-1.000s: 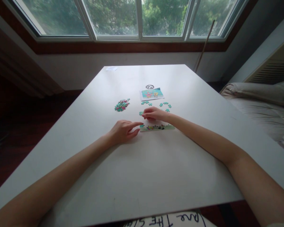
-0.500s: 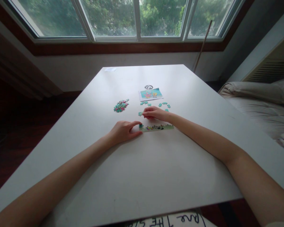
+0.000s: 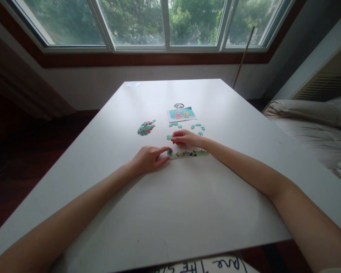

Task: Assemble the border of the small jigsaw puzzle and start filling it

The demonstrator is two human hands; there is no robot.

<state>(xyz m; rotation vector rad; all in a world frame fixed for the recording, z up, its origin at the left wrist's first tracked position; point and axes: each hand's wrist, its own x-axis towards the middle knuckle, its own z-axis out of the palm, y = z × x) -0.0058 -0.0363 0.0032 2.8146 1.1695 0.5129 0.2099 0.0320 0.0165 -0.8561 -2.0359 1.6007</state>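
Observation:
My left hand [image 3: 150, 157] lies low on the white table, thumb and forefinger stretched apart around the left end of a joined strip of jigsaw puzzle [image 3: 189, 154]. Its forefinger presses on a teal puzzle piece [image 3: 169, 152] at the strip's upper left corner, and the thumb touches near the lower corner. Farther up, my right hand [image 3: 186, 138] has its fingers pinched together at the right edge of a teal puzzle piece [image 3: 169, 137]. The fingers hide part of that piece. Small figures in several colours show along the strip.
A heap of puzzle pieces [image 3: 146, 128] lies to the left. Loose teal pieces [image 3: 198, 125] are scattered beyond my right hand, below a picture card [image 3: 182, 114] and a dark oval mark [image 3: 179, 105]. The white table [image 3: 147, 227] ends before a window; a padded seat [image 3: 298, 129] is at right.
Both hands stay almost in place. The view has shifted slightly, and a loose teal piece beyond my right wrist shows a little more.

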